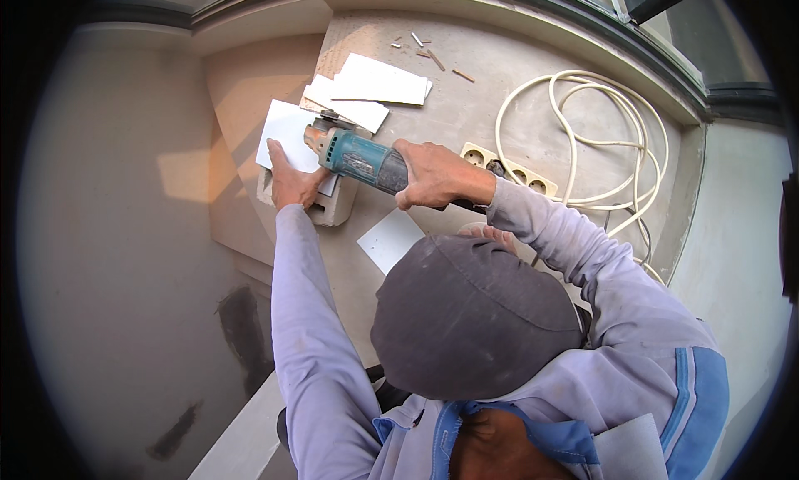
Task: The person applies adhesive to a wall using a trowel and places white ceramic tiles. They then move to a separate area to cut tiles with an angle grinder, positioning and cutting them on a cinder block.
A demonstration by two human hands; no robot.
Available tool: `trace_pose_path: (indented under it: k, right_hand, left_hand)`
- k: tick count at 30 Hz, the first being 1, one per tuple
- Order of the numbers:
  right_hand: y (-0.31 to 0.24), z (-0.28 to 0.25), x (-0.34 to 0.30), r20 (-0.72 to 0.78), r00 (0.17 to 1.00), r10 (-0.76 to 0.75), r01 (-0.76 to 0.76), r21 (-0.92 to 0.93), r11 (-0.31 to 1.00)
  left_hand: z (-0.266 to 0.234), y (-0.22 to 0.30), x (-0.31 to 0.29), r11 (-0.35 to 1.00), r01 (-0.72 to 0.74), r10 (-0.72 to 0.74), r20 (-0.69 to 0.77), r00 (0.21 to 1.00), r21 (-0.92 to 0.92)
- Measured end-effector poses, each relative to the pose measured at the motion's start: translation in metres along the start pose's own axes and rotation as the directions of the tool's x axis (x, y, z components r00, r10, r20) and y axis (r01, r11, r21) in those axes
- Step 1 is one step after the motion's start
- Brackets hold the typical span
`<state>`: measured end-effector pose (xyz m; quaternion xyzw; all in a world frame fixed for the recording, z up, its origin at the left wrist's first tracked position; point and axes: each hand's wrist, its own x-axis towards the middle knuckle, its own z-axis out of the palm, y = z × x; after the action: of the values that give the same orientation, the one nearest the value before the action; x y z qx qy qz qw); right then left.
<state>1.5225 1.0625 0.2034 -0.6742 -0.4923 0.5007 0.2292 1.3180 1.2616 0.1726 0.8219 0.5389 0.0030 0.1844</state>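
Note:
My right hand [437,176] is wrapped round the rear body of a teal angle grinder [356,157]. The grinder lies nearly level, its head pointing left, with the disc [329,116] seen edge-on at the far edge of a white tile [287,126]. With fingers spread along its near side, my left hand [295,180] holds that tile down on a pale concrete block [337,203]. Whether the disc touches the tile cannot be told. Just beyond lie more white tiles [379,79], overlapping. Another white tile [389,240] rests on the floor, partly hidden by a dark cap.
A cream power strip [526,179] with a dark plug in it sits right of my right hand. Its coiled white cable [574,130] spreads to the far right. Narrow offcuts [437,60] are scattered beyond the tiles. A raised ledge [499,22] and window frames bound the far side.

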Motion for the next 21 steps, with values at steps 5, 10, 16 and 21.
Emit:
trace_pose_path:
  k: [5,10,16,21]
  right_hand:
    - [0.003,0.001,-0.001,-0.004,1.000,-0.002,0.002,0.001,1.000]
    - [0.003,0.001,-0.002,0.000,1.000,-0.009,0.009,0.004,1.000]
    - [0.003,0.001,-0.003,0.004,1.000,-0.008,0.008,0.005,1.000]
    - [0.003,0.002,-0.003,0.013,1.000,0.000,0.000,0.004,1.000]
  left_hand:
    - [0.001,0.002,0.000,1.000,-0.002,0.002,0.001,1.000,-0.005]
    - [0.003,-0.004,0.001,1.000,-0.022,0.022,-0.020,1.000,0.022]
    - [0.006,-0.006,0.002,0.999,-0.039,0.040,-0.030,0.999,0.028]
    - [0.007,-0.009,0.003,0.998,-0.047,0.048,-0.032,0.998,0.042]
